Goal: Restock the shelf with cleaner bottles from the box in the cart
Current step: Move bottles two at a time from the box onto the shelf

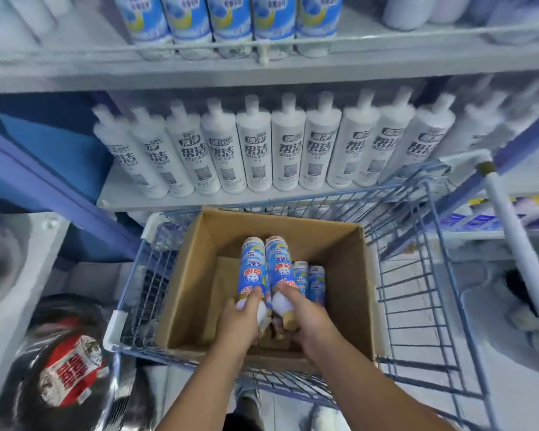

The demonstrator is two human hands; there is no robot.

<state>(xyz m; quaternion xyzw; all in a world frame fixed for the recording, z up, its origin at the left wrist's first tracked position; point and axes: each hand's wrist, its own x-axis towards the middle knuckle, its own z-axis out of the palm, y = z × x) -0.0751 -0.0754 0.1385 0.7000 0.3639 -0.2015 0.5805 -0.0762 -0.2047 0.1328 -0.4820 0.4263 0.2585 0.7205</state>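
Hands low-centre of frame: left hand (241,315) grips one blue-label cleaner bottle (252,269), right hand (305,312) grips another (280,269), both over cardboard box (349,275) in blue wire cart (417,275). Approx. two bottles (310,283) left inside. Top shelf (386,48), upper frame, already holds matching bottles (231,17); restock looks partway. White tube bottles (288,150) mid-frame. Shop aisle, pale floor.

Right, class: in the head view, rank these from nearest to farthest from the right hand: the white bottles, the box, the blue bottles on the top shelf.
1. Box: around the right hand.
2. White bottles: middle shelf, ahead.
3. Blue bottles on the top shelf: highest, farthest.
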